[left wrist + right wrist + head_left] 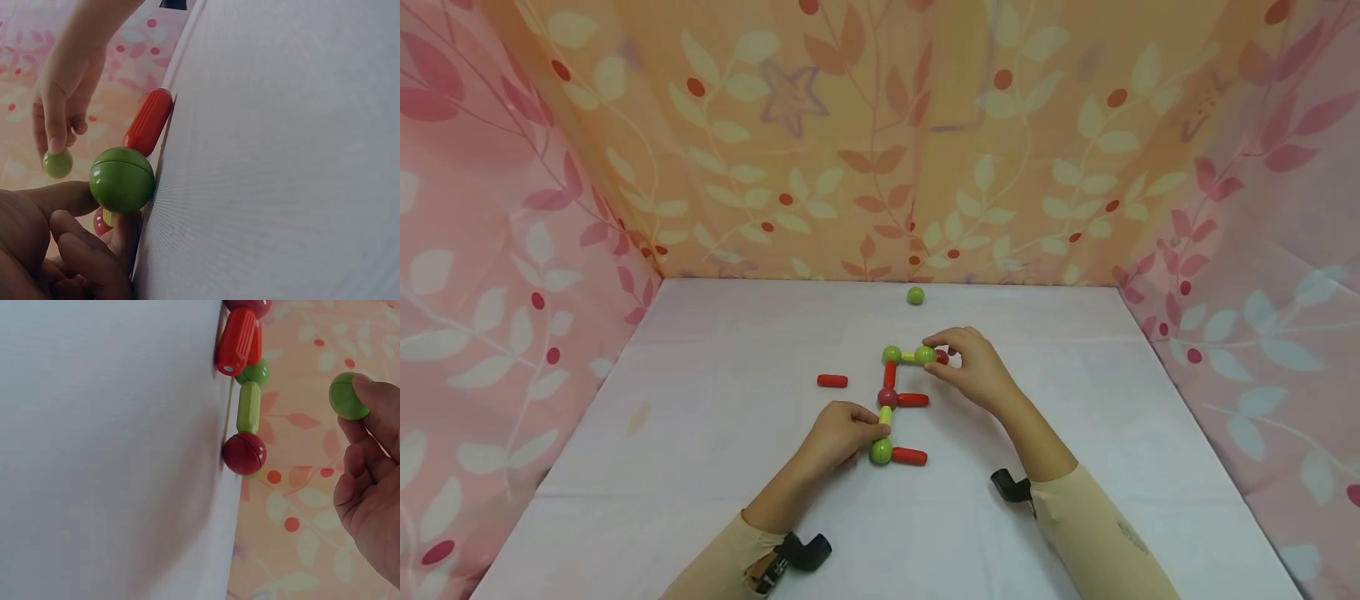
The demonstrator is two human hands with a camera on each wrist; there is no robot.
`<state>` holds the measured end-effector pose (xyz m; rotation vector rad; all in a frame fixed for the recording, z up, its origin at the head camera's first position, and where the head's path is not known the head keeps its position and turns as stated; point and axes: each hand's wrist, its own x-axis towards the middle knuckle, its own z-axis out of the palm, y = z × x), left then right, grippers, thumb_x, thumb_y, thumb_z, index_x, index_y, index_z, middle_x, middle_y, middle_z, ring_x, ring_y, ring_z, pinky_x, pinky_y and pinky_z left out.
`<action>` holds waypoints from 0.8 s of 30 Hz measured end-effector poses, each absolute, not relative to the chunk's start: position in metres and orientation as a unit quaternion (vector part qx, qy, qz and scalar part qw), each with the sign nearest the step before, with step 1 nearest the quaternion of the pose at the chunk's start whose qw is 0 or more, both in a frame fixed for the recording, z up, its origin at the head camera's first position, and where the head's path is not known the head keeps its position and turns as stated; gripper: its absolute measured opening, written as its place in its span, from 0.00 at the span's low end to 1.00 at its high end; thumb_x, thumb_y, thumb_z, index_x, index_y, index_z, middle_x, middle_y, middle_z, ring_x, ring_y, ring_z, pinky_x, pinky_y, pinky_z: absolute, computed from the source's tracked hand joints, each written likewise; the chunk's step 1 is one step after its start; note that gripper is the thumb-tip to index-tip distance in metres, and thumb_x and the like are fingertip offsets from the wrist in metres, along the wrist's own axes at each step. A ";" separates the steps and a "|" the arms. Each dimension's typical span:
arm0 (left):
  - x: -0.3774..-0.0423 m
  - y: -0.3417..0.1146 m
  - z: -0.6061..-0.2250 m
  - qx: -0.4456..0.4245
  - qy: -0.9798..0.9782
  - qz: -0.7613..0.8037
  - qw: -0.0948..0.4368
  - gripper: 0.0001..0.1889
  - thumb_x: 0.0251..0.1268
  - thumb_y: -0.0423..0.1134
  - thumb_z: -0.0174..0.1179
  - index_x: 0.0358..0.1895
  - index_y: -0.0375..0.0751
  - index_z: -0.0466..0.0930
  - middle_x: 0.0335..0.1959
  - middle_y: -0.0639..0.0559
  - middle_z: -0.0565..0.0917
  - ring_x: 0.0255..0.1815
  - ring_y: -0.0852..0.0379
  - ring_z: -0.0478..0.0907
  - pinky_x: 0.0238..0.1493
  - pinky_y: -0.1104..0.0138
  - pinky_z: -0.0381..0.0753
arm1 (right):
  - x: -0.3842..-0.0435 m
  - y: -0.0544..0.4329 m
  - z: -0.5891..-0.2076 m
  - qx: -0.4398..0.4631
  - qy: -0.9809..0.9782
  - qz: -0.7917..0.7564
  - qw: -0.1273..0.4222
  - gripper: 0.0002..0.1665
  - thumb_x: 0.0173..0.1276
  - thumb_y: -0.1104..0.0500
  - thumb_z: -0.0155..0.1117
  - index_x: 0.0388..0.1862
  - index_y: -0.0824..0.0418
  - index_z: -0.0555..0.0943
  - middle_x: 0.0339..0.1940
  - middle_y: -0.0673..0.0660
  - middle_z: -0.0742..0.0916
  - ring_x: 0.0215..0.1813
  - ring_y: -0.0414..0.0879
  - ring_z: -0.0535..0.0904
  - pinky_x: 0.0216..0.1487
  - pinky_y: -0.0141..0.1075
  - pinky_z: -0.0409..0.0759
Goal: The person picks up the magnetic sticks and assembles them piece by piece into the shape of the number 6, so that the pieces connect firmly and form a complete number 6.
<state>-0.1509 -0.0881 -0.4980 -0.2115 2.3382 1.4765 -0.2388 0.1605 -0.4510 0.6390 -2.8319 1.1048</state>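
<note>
A figure of balls and short rods lies on the white table. My left hand [842,433] pinches its yellow-green rod [886,415] beside the near green ball [122,180]. My right hand [973,367] holds a loose green ball [349,395] between thumb and fingers, raised above the table. In the head view that ball overlaps a dark red ball [943,357] at the figure's far right end. Another yellow-green rod [249,407] joins the dark red ball to the far-corner green ball [892,355]. A second dark red ball [887,397] sits mid-figure, with a red rod [913,400] pointing right.
One more red rod [910,457] points right from the near green ball. A separate red rod [832,381] lies left of the figure. Near the table's back edge sits a single green ball [915,296]. Patterned cloth walls [880,142] stand behind and at both sides.
</note>
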 end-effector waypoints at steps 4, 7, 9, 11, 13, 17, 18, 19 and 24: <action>-0.151 -0.087 -0.497 -0.081 0.831 0.518 0.185 0.13 0.61 0.49 0.74 0.41 0.44 0.88 0.27 0.49 0.84 0.13 0.57 0.69 0.16 0.71 0.66 | -0.230 0.168 -0.454 0.199 -0.913 0.357 0.012 0.22 0.65 0.50 0.76 0.58 0.47 0.85 0.52 0.44 0.86 0.52 0.47 0.76 0.49 0.43 0.77; -0.151 -0.087 -0.496 -0.088 0.832 0.515 0.186 0.14 0.61 0.49 0.74 0.41 0.44 0.88 0.28 0.49 0.85 0.14 0.56 0.69 0.17 0.70 0.66 | -0.225 0.172 -0.457 0.197 -0.912 0.360 0.011 0.22 0.65 0.50 0.76 0.58 0.47 0.85 0.53 0.44 0.87 0.51 0.47 0.76 0.48 0.42 0.77; -0.151 -0.086 -0.496 -0.091 0.832 0.514 0.185 0.13 0.60 0.49 0.74 0.41 0.44 0.88 0.30 0.49 0.85 0.15 0.56 0.69 0.17 0.70 0.67 | -0.222 0.174 -0.460 0.193 -0.913 0.359 0.010 0.22 0.65 0.50 0.76 0.58 0.47 0.85 0.54 0.44 0.86 0.51 0.46 0.76 0.48 0.42 0.77; -0.151 -0.086 -0.496 -0.093 0.833 0.513 0.184 0.13 0.60 0.48 0.74 0.41 0.44 0.87 0.31 0.49 0.84 0.17 0.56 0.70 0.18 0.70 0.67 | -0.220 0.177 -0.463 0.187 -0.915 0.359 0.006 0.22 0.65 0.50 0.76 0.58 0.47 0.85 0.54 0.44 0.86 0.51 0.47 0.76 0.48 0.42 0.78; -0.152 -0.086 -0.496 -0.094 0.834 0.513 0.182 0.13 0.60 0.48 0.74 0.41 0.43 0.88 0.33 0.49 0.84 0.20 0.56 0.71 0.20 0.70 0.69 | -0.219 0.179 -0.466 0.180 -0.916 0.359 0.000 0.22 0.65 0.50 0.76 0.58 0.48 0.85 0.54 0.45 0.86 0.51 0.48 0.77 0.48 0.42 0.78; -0.152 -0.087 -0.498 -0.087 0.833 0.518 0.173 0.14 0.60 0.47 0.74 0.41 0.41 0.88 0.35 0.48 0.84 0.26 0.55 0.74 0.23 0.68 0.72 | -0.218 0.182 -0.472 0.167 -0.915 0.368 -0.011 0.22 0.65 0.50 0.76 0.58 0.48 0.85 0.54 0.46 0.86 0.51 0.50 0.77 0.46 0.42 0.77; -0.152 -0.087 -0.499 -0.085 0.833 0.520 0.171 0.14 0.60 0.47 0.74 0.41 0.41 0.88 0.35 0.48 0.84 0.27 0.54 0.75 0.24 0.68 0.72 | -0.219 0.183 -0.474 0.165 -0.913 0.372 -0.013 0.22 0.65 0.51 0.76 0.58 0.48 0.85 0.54 0.46 0.86 0.50 0.50 0.77 0.46 0.42 0.77; -0.152 -0.087 -0.499 -0.083 0.832 0.521 0.169 0.14 0.60 0.46 0.74 0.41 0.41 0.88 0.36 0.48 0.84 0.28 0.54 0.75 0.25 0.68 0.73 | -0.219 0.184 -0.475 0.163 -0.912 0.376 -0.015 0.22 0.65 0.51 0.76 0.58 0.49 0.85 0.54 0.47 0.86 0.50 0.50 0.77 0.45 0.42 0.77; -0.152 -0.088 -0.500 -0.080 0.828 0.528 0.170 0.14 0.61 0.47 0.74 0.41 0.41 0.88 0.37 0.48 0.84 0.33 0.53 0.76 0.27 0.67 0.75 | -0.221 0.188 -0.483 0.160 -0.909 0.384 -0.037 0.21 0.64 0.52 0.76 0.57 0.49 0.86 0.51 0.48 0.86 0.50 0.49 0.76 0.45 0.42 0.77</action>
